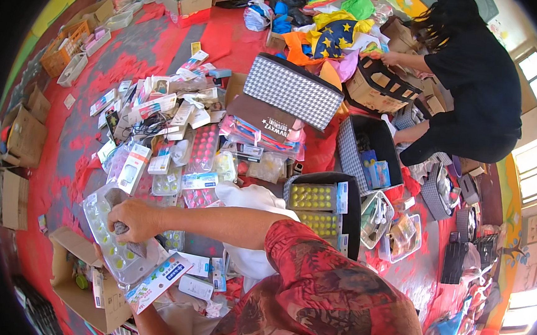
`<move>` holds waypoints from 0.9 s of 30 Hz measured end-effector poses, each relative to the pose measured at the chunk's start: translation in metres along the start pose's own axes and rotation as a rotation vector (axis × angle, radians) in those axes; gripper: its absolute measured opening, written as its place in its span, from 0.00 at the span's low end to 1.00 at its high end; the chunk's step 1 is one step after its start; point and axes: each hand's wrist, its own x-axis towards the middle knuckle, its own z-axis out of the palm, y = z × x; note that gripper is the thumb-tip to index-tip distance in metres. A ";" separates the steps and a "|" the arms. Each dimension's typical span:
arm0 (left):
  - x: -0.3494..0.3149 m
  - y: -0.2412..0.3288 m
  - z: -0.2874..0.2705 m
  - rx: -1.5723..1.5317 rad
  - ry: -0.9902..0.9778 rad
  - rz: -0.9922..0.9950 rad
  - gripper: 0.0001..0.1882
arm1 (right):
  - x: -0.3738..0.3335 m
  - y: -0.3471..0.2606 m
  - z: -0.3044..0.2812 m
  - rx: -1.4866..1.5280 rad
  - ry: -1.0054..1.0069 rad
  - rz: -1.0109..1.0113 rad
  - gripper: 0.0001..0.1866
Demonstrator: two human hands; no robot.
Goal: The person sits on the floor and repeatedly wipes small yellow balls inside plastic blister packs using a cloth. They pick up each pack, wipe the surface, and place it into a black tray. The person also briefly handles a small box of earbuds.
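The right grip (133, 218) was bunched around a grey cloth (138, 247), against a clear plastic pack (129, 268) over the cardboard box (114, 309)'s upper right edge. How the left grip (146, 311) closed was hidden by the pack. Hard rubbing could have dented the thin plastic; a weak lower hold could have dropped it beside the box.

Held pack (121, 259): one. Yellow-ball packs (312, 197) in bin (354, 227): two. Co-worker (474, 76): one.
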 end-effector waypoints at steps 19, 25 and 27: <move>0.011 0.015 -0.007 0.006 0.018 0.050 0.36 | 0.008 0.001 -0.012 0.160 0.221 0.137 0.18; 0.011 0.015 -0.007 -0.014 0.026 0.068 0.36 | 0.012 0.005 -0.014 0.245 0.327 0.194 0.18; 0.009 0.013 -0.006 -0.030 0.025 0.066 0.36 | 0.014 0.007 -0.018 0.244 0.378 0.190 0.15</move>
